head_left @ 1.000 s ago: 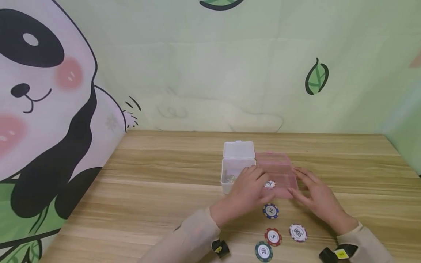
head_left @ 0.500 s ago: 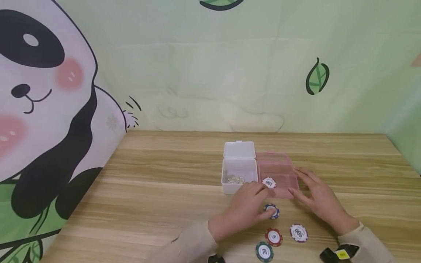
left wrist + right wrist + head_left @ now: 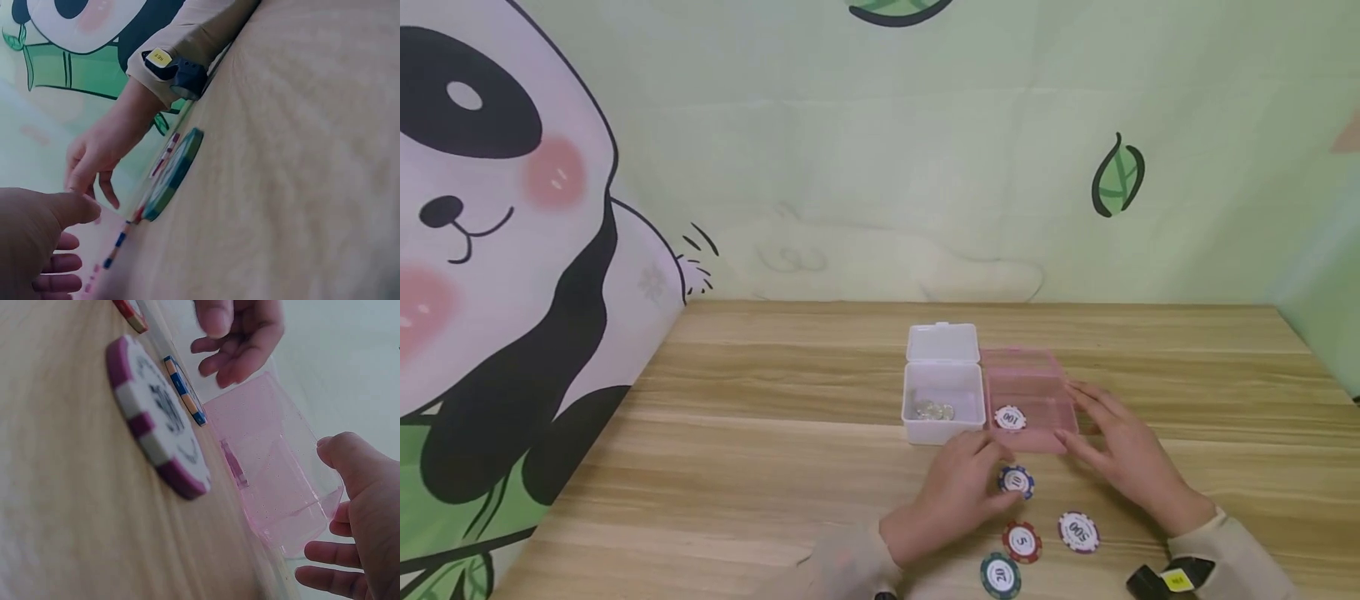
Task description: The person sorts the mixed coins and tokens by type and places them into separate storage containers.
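1. Clock per head view, 12 = away from the person.
2. Left hand (image 3: 951, 485): thumb and fingers spread, gripping nothing, just above the blue chip (image 3: 1017, 480). Fingertips on its 12 side, thumb toward 6. Right wrist view shows a gap to the chip.
3. Blue chip: flat on the bench (image 3: 737, 508), round face up, same span every way. Sits near the pink box (image 3: 1047, 404), at its 6–7 o'clock.
4. Right hand (image 3: 1133, 462): fingers spread, against the box's 3 o'clock side.
5. Pink box: hinge runs 9–3, lid folded back to 12. 100 chip (image 3: 1011, 417) in its 7 o'clock corner, numeral inverted.
6. White box (image 3: 936, 432) just beside it at 9, same heading. Clear pieces (image 3: 935, 411) inside.
7. From blue chip: red chip (image 3: 1022, 542) at 6, 500 chip (image 3: 1078, 532) at 4. Green chip (image 3: 1001, 575) just beside red, at its 7.
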A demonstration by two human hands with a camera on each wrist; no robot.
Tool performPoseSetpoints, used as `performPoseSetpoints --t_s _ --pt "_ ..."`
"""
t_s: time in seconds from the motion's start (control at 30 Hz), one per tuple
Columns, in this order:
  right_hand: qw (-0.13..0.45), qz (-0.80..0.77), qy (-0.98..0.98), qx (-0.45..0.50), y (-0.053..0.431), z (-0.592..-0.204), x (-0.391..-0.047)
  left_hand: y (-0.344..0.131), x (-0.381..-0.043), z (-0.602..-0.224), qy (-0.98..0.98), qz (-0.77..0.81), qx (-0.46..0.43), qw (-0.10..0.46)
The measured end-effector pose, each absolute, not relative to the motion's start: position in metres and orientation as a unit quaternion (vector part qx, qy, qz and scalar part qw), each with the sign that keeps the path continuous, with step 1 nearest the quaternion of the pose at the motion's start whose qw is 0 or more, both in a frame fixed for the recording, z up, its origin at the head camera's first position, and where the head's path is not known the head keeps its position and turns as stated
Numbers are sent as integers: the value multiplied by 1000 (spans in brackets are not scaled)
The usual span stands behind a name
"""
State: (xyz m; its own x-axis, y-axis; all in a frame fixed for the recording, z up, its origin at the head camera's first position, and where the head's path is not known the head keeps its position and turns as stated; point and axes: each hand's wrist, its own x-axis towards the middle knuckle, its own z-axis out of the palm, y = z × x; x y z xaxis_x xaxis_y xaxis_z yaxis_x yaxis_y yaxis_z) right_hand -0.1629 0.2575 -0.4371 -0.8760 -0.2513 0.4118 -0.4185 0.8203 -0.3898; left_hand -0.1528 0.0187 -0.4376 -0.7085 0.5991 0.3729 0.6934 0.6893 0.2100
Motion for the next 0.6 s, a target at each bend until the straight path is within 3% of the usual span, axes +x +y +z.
performPoseSetpoints --t_s 0.6 --pt "166 244 -939 175 258 -438 -164 26 -152 -450 -930 -141 -319 117"
